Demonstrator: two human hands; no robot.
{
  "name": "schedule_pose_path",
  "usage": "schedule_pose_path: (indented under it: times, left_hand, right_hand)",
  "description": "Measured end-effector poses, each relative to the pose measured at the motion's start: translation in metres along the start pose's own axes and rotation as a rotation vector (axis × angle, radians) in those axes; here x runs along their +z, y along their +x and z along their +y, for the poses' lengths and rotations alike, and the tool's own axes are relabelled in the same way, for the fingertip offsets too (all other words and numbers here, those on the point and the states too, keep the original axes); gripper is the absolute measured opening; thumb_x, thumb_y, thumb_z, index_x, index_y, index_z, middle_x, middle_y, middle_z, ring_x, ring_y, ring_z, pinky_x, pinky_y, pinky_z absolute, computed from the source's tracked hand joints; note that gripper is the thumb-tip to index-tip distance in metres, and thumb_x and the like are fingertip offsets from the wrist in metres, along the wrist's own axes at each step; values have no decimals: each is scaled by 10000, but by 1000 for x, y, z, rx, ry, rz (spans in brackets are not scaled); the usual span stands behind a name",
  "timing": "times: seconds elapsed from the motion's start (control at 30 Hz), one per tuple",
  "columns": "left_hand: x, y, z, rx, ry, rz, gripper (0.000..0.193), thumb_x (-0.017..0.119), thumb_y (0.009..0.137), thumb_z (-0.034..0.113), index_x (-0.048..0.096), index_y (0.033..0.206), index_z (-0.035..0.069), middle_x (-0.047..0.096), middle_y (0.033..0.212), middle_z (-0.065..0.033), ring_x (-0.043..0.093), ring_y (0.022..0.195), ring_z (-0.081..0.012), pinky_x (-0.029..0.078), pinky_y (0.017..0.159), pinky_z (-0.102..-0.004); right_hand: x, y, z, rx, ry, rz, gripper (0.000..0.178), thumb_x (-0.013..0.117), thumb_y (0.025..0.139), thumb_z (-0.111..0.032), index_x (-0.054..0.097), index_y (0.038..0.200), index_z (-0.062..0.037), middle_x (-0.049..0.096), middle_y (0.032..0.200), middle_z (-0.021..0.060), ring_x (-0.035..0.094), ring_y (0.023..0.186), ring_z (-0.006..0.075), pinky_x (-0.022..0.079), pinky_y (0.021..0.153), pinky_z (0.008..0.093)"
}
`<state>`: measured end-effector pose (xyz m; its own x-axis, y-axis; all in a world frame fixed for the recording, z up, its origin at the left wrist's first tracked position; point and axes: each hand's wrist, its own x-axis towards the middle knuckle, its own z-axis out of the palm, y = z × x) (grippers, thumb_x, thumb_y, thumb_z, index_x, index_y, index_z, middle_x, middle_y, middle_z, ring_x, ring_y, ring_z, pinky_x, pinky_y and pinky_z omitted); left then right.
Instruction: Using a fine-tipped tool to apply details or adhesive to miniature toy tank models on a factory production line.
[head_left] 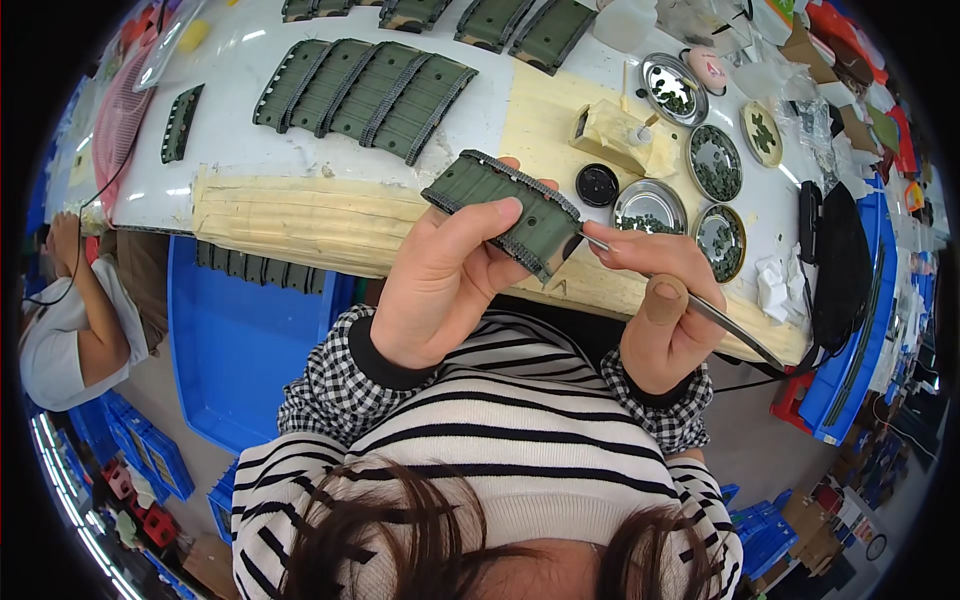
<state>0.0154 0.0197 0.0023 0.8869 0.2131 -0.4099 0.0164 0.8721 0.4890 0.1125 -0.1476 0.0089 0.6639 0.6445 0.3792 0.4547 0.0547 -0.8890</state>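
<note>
Head view: left hand (440, 275) grips ribbed green strip (508, 210); right hand (662, 300) pinches metal tweezers (700, 305).

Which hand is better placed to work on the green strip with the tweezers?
The right hand, probably. It already grips the tweezers, and their tip touches the end of the green strip. The left hand is busy holding that strip above the table edge.

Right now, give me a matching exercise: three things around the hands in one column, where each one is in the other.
Things:
1. green ridged part
2. tweezers
3. black round lid

Places:
a. lying on the table
b. in the left hand
c. in the right hand

Pairs: 1-b, 2-c, 3-a
</note>
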Motion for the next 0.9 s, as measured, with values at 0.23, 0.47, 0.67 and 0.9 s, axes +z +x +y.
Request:
schedule_pose_path:
  times: [0.23, 0.47, 0.67, 0.9]
  left_hand:
    - [-2, 0, -2, -15, -64, -8, 398, 501, 928, 75, 397, 1305, -1, 516, 1278, -188, 587, 1118, -233, 542, 918, -319]
    - [-1, 1, -4, -3, -53, 12, 408, 502, 926, 80, 385, 1310, 5, 511, 1276, -190, 573, 1130, -237, 516, 953, -341]
    - [0, 0, -4, 3, -26, 6, 421, 492, 927, 81, 373, 1326, 18, 502, 1290, -190, 569, 1135, -243, 506, 962, -354]
    - [1, -1, -5, 28, -46, -37, 412, 493, 925, 88, 386, 1322, 49, 513, 1287, -172, 577, 1117, -232, 506, 935, -365]
  right_hand:
    - [0, 1, 2, -49, -28, -16, 157, 539, 927, -82, 650, 966, 21, 696, 983, 178, 660, 837, 242, 505, 758, 303]
    - [-1, 4, 0, -88, -80, -41, 118, 562, 888, -25, 645, 949, 34, 695, 946, 183, 671, 827, 251, 518, 731, 296]
    - [-1, 4, -2, -63, -82, -44, 126, 556, 910, -51, 642, 944, 34, 694, 947, 184, 670, 827, 255, 520, 731, 303]
    - [-4, 2, -4, -166, -105, -65, 142, 556, 917, -64, 627, 998, 29, 674, 994, 211, 671, 897, 296, 532, 768, 331]
